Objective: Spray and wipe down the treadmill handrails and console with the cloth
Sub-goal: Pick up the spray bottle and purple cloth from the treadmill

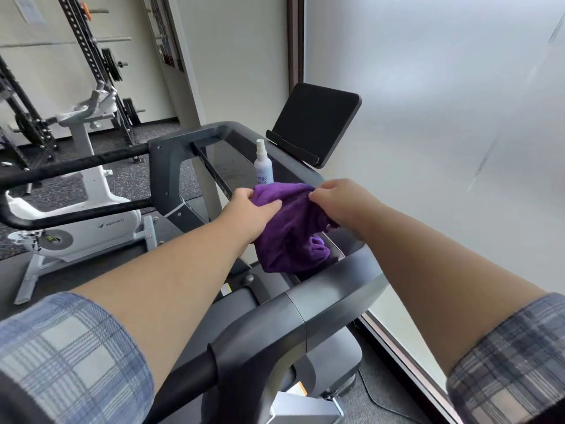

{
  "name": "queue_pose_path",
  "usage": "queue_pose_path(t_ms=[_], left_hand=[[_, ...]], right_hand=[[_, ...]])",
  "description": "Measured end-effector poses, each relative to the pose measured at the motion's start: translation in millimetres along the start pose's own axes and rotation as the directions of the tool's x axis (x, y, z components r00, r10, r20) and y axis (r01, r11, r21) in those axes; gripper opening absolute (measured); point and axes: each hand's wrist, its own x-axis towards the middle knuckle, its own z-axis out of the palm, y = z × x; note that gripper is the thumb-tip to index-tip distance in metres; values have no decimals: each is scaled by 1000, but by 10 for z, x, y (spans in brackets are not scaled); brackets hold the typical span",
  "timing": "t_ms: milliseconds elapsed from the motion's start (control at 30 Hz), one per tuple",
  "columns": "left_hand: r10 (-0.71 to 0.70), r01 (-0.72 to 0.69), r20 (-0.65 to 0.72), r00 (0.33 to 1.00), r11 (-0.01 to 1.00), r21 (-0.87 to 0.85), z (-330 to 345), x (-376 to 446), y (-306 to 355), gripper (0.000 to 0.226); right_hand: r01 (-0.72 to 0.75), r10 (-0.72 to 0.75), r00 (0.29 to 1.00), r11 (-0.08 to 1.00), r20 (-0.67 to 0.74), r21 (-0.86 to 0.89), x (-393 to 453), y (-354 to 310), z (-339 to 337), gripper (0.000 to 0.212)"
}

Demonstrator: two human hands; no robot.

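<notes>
Plaid sleeves (70, 356) rolled, both arms outstretched, fingers (266, 206) of each hand pinching the purple cloth (290, 228).

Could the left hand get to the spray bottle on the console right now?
Probably not as is: the left hand grips the purple cloth together with the right hand. The spray bottle stands just beyond, nothing between, so letting go would free it.

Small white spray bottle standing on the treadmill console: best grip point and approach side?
Probably the white spray bottle's cylindrical body, below the narrow nozzle, from above and the left. It stands upright on the dark glossy console; the purple cloth, held by both hands, covers its base, and the black tablet holder stands on its right.
</notes>
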Motion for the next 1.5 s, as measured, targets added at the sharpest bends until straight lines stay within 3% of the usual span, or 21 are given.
queue_pose_path(t_ms=[67, 133, 267, 367, 467, 567, 633, 733, 767, 833, 900, 1000, 1100, 1233, 1400, 1500], left_hand=[[-51, 51, 107, 993, 999, -2, 20, -31, 3, 34], [-120, 117, 151, 981, 993, 25, 31, -76, 26, 30], [-284, 295, 192, 939, 955, -30, 29, -135, 18, 15], [-230, 233, 134, 964, 972, -9, 16, -105, -51, 16], [-43, 36, 76, 996, 995, 89, -35, -59, -38, 32], [107, -113, 92, 990, 991, 69, -108, -96, 104, 12], [160, -159, 166, 973, 987, -21, -168, -119, 247, 20], [228, -203, 363, 904, 974, -105, -249, -165, 445, 43], [236, -209, 404, 884, 972, -111, -269, -180, 508, 43], [250, -235, 421, 872, 968, -88, -313, -201, 633, 32], [276, -277, 401, 874, 959, -56, -363, -192, 726, 31], [287, -297, 387, 876, 954, -35, -408, -182, 756, 39], [239, -222, 398, 886, 971, -90, -366, -227, 687, 25], [214, -193, 351, 912, 977, -95, -254, -220, 648, 16], [271, -248, 219, 937, 960, -126, -119, -66, 582, 6], [258, -251, 175, 950, 966, -61, -72, 13, 472, 12]], right_hand=[[-6, 3, 1000, 977, -14, -213, 49, 65, -33, 23], [39, -82, 995, 861, -63, -506, 80, 149, -22, 25], [117, -267, 952, 769, -149, -629, 92, 186, 83, 27], [280, -362, 929, 818, -73, -503, 64, 99, 171, 21], [313, -263, 949, 845, 172, -434, 60, 71, 240, 43], [243, -231, 970, 946, 79, -213, 99, 80, 145, 72], [206, -205, 976, 979, 77, 3, 144, 57, 54, 93], [232, -294, 936, 928, 191, 291, 185, -8, -22, 117], [228, -338, 911, 891, 237, 392, 204, -11, -32, 109], [185, -409, 843, 830, 349, 527, 177, -30, -57, 66], [60, -390, 815, 793, 428, 606, 119, -19, -94, 47], [-93, -321, 847, 696, 425, 712, 69, 25, -114, 44], [-193, -233, 902, 536, 364, 822, -5, -13, -85, 45], [-267, -233, 894, 413, 384, 871, -133, -47, 2, 51], [-247, -285, 885, 384, 369, 890, -210, 1, 40, 54], [-276, -131, 924, 422, 359, 864, -190, 78, -2, 55]])
